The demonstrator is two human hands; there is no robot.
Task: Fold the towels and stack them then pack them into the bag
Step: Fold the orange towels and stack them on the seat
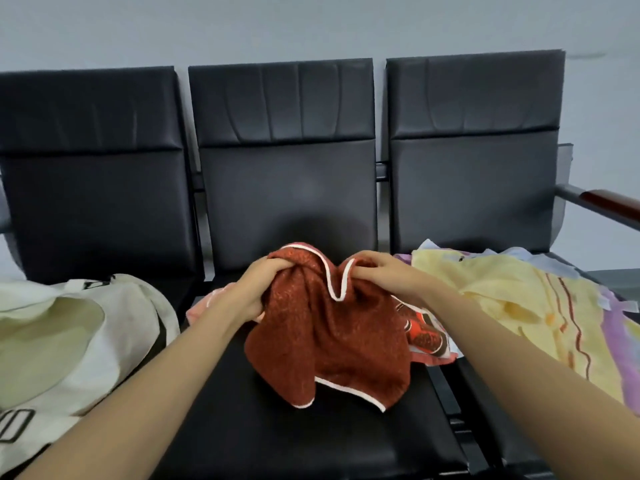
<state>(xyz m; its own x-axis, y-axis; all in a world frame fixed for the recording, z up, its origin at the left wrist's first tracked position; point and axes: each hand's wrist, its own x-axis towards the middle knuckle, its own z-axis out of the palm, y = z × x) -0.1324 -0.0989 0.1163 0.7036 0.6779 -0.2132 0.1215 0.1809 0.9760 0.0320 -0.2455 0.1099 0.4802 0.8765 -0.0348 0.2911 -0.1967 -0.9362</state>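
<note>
Three black padded chairs (287, 188) stand in a row against a pale wall. At the lower left of the frame a cream tote bag (69, 341) lies on the left seat, its mouth gaping open. Just right of it, a pink cloth (204, 306) peeks out under the left wrist. At centre, above the middle seat (277, 441), both hands hold a rust-red towel (329, 337) with white edging. The left hand (258, 289) has its fingers curled tight round a bunched upper corner. The right hand (384, 275) pinches the top edge just beside it, and the white hem dips in a loop between them. The rest of the towel hangs crumpled below the hands, its lower edge resting on the seat. Partly under its right side lies a patterned red and black towel (429, 336). On the right seat a yellow towel (502, 299) lies loosely over a lilac towel (620, 344). At the right edge is a wooden armrest (609, 202).
</note>
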